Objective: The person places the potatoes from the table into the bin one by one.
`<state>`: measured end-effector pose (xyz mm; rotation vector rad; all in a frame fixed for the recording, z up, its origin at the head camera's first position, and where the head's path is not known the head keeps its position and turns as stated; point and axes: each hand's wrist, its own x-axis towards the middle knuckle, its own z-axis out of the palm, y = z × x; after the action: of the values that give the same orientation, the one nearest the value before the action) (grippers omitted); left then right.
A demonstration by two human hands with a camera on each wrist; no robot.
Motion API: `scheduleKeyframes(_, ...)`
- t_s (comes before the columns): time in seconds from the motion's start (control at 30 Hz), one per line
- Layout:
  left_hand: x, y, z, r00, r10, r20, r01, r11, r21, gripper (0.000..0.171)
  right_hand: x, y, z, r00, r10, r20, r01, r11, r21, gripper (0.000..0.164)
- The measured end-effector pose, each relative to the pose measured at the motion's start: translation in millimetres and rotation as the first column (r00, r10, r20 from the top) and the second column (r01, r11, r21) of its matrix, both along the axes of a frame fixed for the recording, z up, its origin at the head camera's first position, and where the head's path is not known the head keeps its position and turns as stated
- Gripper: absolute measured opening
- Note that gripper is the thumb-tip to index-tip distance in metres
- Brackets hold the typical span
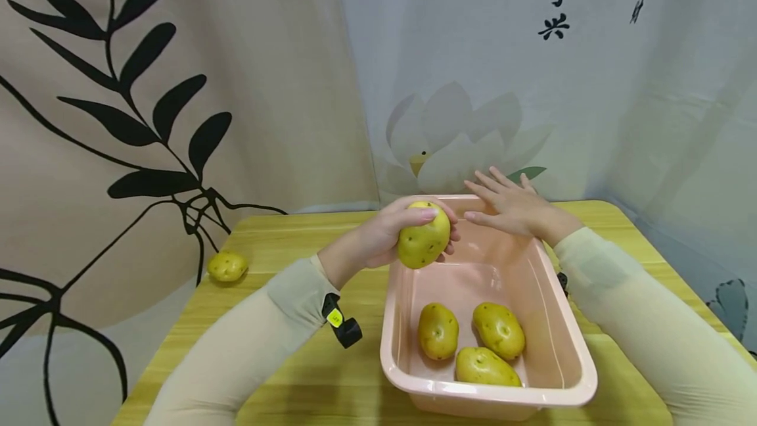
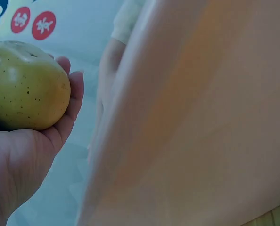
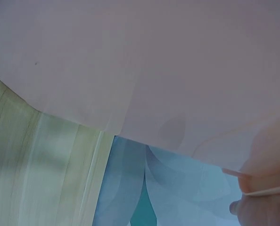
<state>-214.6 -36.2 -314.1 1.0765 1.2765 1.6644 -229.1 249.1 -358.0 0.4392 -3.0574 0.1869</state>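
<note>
My left hand (image 1: pixel 384 232) grips a yellow potato (image 1: pixel 424 236) above the back left corner of the pink basin (image 1: pixel 387 347), its thumb lying across the potato's front. In the left wrist view the same potato (image 2: pixel 29 87) sits against the palm, with fingertips showing behind it. Fingers spread and holding nothing, my right hand (image 1: pixel 514 209) is over the basin's back right rim. Inside the basin lie three potatoes: one on the left (image 1: pixel 438 331), another on the right (image 1: pixel 499 330), and a third at the front (image 1: pixel 487 367).
One more potato (image 1: pixel 227 266) lies at the left edge of the wooden table (image 1: pixel 307 347). Behind the table hangs a pale curtain (image 1: pixel 284 84) printed with dark leaves, a lotus and writing. A black strap with a yellow tag (image 1: pixel 335 317) is on the left wrist.
</note>
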Motion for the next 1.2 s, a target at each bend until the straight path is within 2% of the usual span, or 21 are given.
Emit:
scheduleKeyframes(0.3, -13.4, 12, -7.8, 0.999, -0.035, 0.004, 0.036, 0.997, -0.061, 0.033, -0.6, -2, -0.1, 1.000, 0.000, 0.002, 0.000, 1.000, 0.020, 0.083)
scheduleKeyframes(0.47, -17.2, 18, -8.9, 0.998, -0.052, 0.030, 0.056, 0.988, -0.142, 0.035, 0.0, -2, -0.2, 1.000, 0.006, 0.002, -0.006, 1.000, 0.020, 0.083)
scheduleKeyframes(0.6, -18.6, 23, -6.9, 0.996, -0.068, 0.051, 0.079, 0.965, -0.250, 0.040, 0.4, -2, -0.2, 1.000, 0.006, 0.004, -0.006, 1.000, 0.024, 0.083)
scheduleKeyframes(0.7, -20.1, 26, -7.5, 0.995, -0.089, 0.044, 0.098, 0.945, -0.311, 0.037, 0.8, -2, 0.1, 1.000, 0.005, 0.005, -0.005, 1.000, 0.020, 0.082)
scheduleKeyframes(0.97, -23.2, 32, -14.3, 0.982, -0.187, 0.028, 0.182, 0.897, -0.402, 0.036, 2.1, -4, 2.8, 1.000, 0.003, 0.003, -0.003, 1.000, -0.003, 0.084)
scheduleKeyframes(1.2, -19.0, 40, -16.4, 0.979, -0.204, 0.029, 0.193, 0.859, -0.474, 0.028, 1.3, -3, 1.3, 1.000, 0.014, 0.002, -0.014, 1.000, -0.012, 0.082)
